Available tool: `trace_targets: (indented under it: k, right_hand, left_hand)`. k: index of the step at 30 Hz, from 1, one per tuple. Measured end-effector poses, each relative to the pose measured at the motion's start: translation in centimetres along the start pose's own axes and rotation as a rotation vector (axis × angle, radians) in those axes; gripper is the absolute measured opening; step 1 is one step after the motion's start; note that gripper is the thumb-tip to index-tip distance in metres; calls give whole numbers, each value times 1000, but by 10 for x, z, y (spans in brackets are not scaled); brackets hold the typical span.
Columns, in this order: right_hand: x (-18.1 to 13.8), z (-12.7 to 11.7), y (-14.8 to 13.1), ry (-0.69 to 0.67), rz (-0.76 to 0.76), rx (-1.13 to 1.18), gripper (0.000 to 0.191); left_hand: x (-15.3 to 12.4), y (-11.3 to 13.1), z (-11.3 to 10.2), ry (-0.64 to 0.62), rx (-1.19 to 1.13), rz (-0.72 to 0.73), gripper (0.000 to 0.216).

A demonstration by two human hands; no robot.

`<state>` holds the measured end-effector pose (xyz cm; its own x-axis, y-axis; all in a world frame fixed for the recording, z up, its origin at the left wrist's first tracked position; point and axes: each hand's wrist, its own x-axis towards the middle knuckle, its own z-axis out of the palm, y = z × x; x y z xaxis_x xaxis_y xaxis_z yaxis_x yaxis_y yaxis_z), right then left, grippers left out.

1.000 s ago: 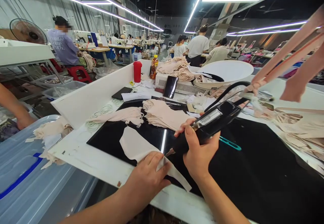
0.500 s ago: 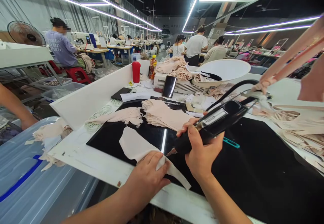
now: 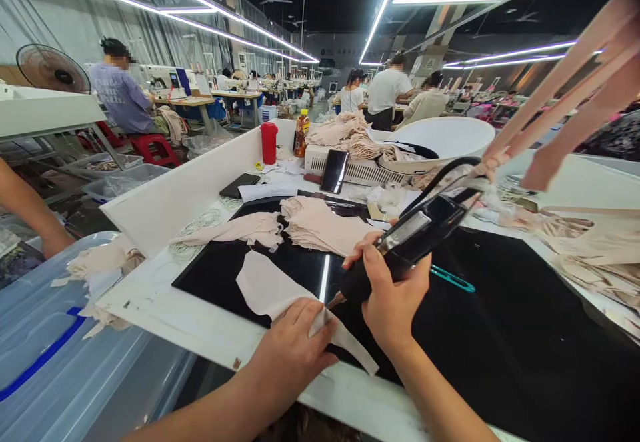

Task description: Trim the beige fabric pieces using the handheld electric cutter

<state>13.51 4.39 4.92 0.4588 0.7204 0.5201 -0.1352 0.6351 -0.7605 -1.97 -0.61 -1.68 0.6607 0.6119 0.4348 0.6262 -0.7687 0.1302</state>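
Observation:
A pale beige fabric piece (image 3: 273,285) lies on the glossy black board (image 3: 500,335) at the table's front. My left hand (image 3: 300,335) presses on it, with thumb and fingers pinching its near edge. My right hand (image 3: 393,295) is wrapped round a black corded hand tool (image 3: 425,225), held tilted with its thick lower end toward the fabric. A small copper-coloured tip (image 3: 336,299) shows beside my left fingertips; whether it touches the fabric I cannot tell. Knotted pink fabric strips (image 3: 545,122) hang at the tool's upper end. A teal bodkin-like strip (image 3: 453,279) lies right of my right hand.
Behind the hands lies a stack of beige fabric pieces (image 3: 325,225). A phone (image 3: 334,171), a red cup (image 3: 269,143) and a bottle (image 3: 302,133) stand farther back. Blue-lidded bins (image 3: 100,375) sit at left, near another person's arm (image 3: 30,209). Several people work beyond.
The tool and my right hand have shifted slightly left, and its upper end has swung left. The hanging pink strips have swung left too. My left hand and the fabric have barely moved.

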Motion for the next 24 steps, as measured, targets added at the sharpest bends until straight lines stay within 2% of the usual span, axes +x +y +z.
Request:
trace_targets:
  k: [5, 17, 24]
  right_hand:
    - [-1, -5, -5, 36, 15, 16, 39]
    - [-4, -5, 0, -7, -30, -2, 28]
    - [6, -16, -7, 46, 1, -29, 40]
  left_hand:
    - [-1, -1, 2, 29, 15, 7, 62]
    - [1, 0, 0, -6, 36, 0, 60]
    - [-3, -4, 5, 5, 48, -7, 61]
